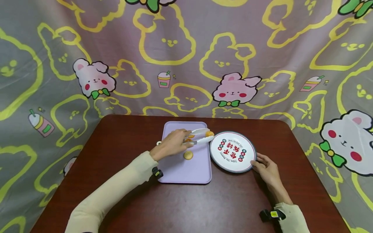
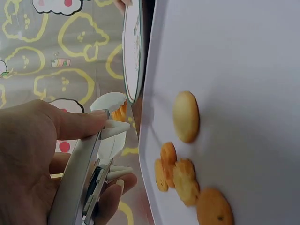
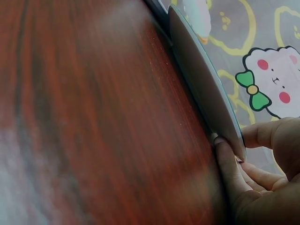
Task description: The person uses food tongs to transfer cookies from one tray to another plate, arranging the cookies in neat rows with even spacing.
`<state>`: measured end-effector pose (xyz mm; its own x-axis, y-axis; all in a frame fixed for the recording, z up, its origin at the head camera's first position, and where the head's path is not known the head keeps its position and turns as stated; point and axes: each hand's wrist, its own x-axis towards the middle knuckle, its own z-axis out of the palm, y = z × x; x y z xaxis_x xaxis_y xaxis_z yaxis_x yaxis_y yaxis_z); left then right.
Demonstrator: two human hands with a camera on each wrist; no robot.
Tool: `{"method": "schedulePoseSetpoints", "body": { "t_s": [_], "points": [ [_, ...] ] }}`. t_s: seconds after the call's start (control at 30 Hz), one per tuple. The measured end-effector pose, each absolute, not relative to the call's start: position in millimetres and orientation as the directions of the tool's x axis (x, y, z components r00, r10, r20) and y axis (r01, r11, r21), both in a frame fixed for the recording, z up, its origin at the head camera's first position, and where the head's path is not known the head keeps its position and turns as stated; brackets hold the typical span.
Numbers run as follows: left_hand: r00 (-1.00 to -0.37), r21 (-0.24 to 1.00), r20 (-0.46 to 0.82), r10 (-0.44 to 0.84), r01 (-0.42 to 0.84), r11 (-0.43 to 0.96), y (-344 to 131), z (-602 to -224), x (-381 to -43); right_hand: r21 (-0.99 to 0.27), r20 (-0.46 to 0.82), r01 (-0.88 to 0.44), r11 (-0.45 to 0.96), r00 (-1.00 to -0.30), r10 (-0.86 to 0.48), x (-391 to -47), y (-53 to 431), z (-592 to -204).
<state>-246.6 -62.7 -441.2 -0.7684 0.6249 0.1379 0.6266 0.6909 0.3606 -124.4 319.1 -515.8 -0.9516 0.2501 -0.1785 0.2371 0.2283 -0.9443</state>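
Head view: your left hand [image 1: 172,143] grips tongs [image 1: 205,139], your right hand [image 1: 268,171] the plate [image 1: 232,151]; likely mid-transfer, the pinched cookie [image 1: 209,133] needs lowering there.

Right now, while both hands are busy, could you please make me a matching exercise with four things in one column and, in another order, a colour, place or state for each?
Column one:
1. tongs
2. plate
3. tray
4. table

Column two:
A. pale purple, with a round cookie lying on it
B. dark reddish brown, beneath the tray
C. white with red writing, its rim held by the right hand
D. gripped in the left hand

Right pairs: 1-D, 2-C, 3-A, 4-B.
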Motion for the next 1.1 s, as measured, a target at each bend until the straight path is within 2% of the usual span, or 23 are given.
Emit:
{"method": "schedulePoseSetpoints", "body": {
  "t_s": [0.23,0.5,0.73,0.97,1.1],
  "points": [
    [-0.745,0.342,0.153,0.649,0.656,0.672,-41,-439,-247,-0.947,-0.155,0.215,0.237,-0.956,0.248,-127,321,-515],
    [-0.732,0.363,0.116,0.671,0.66,0.658,-18,-434,-248,-0.945,-0.167,0.228,0.234,-0.952,0.255,-126,321,-516],
    [-0.715,0.329,0.096,0.692,0.679,0.656,6,-433,-247,-0.95,-0.175,0.229,0.213,-0.953,0.246,-126,320,-516],
    [-0.663,0.316,0.108,0.741,0.73,0.607,29,-436,-247,-0.948,-0.175,0.232,0.216,-0.951,0.255,-126,321,-517],
    [-0.667,0.304,0.085,0.74,0.725,0.618,41,-439,-244,-0.949,-0.177,0.234,0.212,-0.95,0.257,-127,321,-517]
  ]
}}
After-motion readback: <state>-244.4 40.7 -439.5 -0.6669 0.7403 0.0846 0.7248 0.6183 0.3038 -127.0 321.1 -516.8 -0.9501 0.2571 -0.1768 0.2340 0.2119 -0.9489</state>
